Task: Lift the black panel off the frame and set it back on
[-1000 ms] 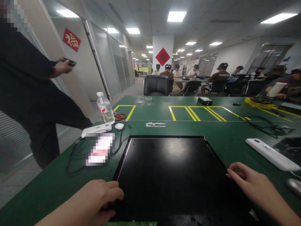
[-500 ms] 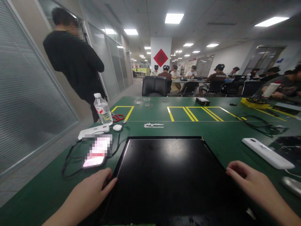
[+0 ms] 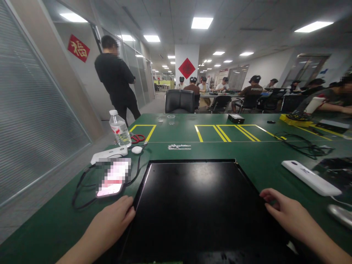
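Note:
A flat black screen panel (image 3: 192,209) with a dark frame lies face up right in front of me, its near end running to the bottom of the picture. My left hand (image 3: 117,216) is at its left edge, fingers curled over and thumb along the rim. At the right edge, my right hand (image 3: 283,211) has its fingertips and thumb on the frame, with a gap between them. The undersides of both grips are hidden. Left of the panel lies a lit phone (image 3: 114,179), near my left hand.
The green table (image 3: 154,148) bears a water bottle (image 3: 120,128), red-handled scissors (image 3: 137,138), white power bank (image 3: 108,154), small white strips (image 3: 179,147), plastic cup (image 3: 171,119), white device (image 3: 310,178) and black cables (image 3: 305,143). A person (image 3: 115,77) stands beyond the left edge; others sit farther back.
My right hand has shifted slightly left, closer against the panel's edge. My left hand stays nearly in place. The person in black has walked farther away, along the glass wall.

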Tool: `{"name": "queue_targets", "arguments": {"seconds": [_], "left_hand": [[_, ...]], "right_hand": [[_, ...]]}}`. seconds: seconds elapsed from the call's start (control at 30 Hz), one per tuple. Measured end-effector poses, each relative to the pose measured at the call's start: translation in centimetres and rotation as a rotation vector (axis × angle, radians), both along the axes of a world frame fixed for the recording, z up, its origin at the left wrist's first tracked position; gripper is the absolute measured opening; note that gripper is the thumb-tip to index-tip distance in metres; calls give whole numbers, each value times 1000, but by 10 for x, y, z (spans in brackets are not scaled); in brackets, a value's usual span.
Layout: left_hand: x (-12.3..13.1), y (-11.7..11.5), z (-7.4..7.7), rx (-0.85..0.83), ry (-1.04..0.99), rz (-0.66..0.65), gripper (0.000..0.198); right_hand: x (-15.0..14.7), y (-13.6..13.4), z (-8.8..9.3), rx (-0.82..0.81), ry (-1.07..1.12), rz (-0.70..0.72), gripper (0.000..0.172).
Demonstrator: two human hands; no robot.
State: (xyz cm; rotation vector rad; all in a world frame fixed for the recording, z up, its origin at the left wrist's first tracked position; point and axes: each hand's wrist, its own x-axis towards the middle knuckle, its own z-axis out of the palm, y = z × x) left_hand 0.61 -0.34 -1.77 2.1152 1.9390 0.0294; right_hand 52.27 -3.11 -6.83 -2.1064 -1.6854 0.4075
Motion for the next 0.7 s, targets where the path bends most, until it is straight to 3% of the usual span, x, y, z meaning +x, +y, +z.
{"name": "queue_targets", "arguments": {"seconds": [0.2,0.33,0.7], "left_hand": [[-1,2,8,8,-143,34,23],[-5,4,6,87,-381,77,22],[5,6,-4,-6,-1130,422,42]], "right_hand": [[-4,1,2,9,-22,-9,30],[-3,2,4,3,-25,-19,31],[-2,3,5,29,-19,-16,28]]}}
